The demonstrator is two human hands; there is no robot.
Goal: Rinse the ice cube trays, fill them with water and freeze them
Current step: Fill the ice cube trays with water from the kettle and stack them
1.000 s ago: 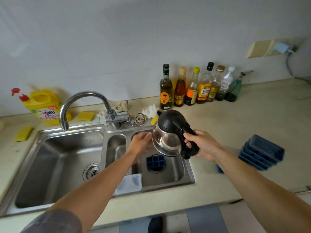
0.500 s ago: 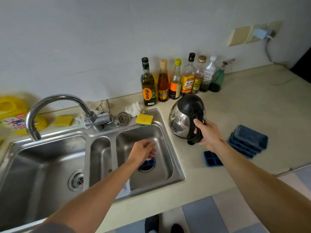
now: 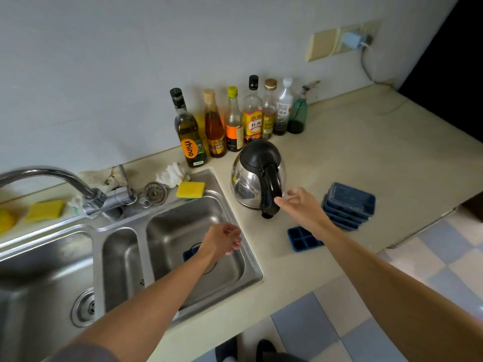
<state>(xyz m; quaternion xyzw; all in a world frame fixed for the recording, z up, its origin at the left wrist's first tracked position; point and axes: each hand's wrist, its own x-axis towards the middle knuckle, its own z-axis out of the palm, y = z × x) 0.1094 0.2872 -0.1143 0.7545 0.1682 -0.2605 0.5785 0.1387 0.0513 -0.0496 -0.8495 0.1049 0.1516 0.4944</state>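
A steel kettle (image 3: 251, 184) with a black lid and handle stands on the counter right of the sink. My right hand (image 3: 300, 207) hovers just off its handle, fingers apart, holding nothing. A stack of dark blue ice cube trays (image 3: 349, 205) sits further right, and a single blue tray (image 3: 303, 239) lies in front, partly under my right forearm. Another blue tray (image 3: 190, 253) lies in the right sink basin (image 3: 180, 223), mostly hidden by my left hand (image 3: 224, 240), which hangs above it loosely curled and empty.
A faucet (image 3: 52, 178) arches over the left basin (image 3: 41, 273). Yellow sponges (image 3: 190, 189) lie on the sink rim, with a strainer (image 3: 155, 193). Several bottles (image 3: 235, 121) line the wall. The counter's front edge drops to a checkered floor (image 3: 339, 322).
My right hand carried the kettle from above the right basin to the counter, set it down and let go. My left hand came off the kettle and sank over the basin.
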